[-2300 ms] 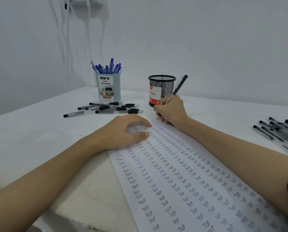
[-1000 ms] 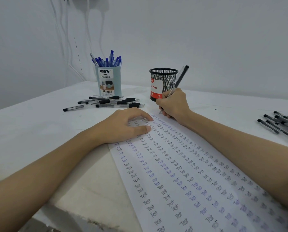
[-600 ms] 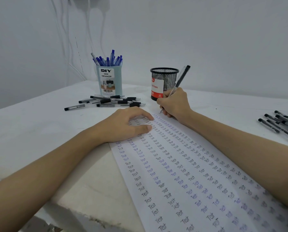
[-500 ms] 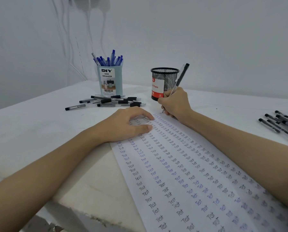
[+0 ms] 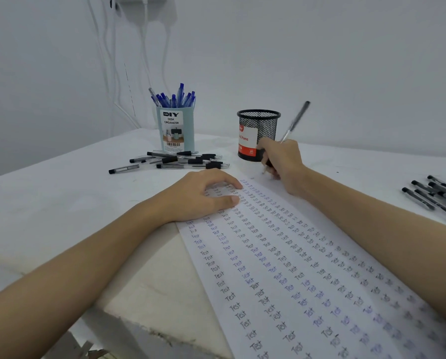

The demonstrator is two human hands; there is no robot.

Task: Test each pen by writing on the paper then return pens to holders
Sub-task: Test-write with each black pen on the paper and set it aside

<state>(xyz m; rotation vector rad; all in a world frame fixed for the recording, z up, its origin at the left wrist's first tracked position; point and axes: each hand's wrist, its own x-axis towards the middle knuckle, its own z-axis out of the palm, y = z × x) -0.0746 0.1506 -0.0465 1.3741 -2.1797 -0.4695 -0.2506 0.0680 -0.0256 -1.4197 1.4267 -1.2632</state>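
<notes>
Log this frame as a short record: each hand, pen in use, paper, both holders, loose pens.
left hand: flat on the paper, steadying it
right hand: grips black pen, tip at the paper's far end
paper: columns of "Test", black and blue
blue holder: holds blue pens
mesh holder: no pens visible above rim
loose black pens: by the blue holder; more at far right

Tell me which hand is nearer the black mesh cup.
Right. The right hand, gripping a pen, is right beside the black mesh cup; the left hand rests on the paper, farther away.
</notes>
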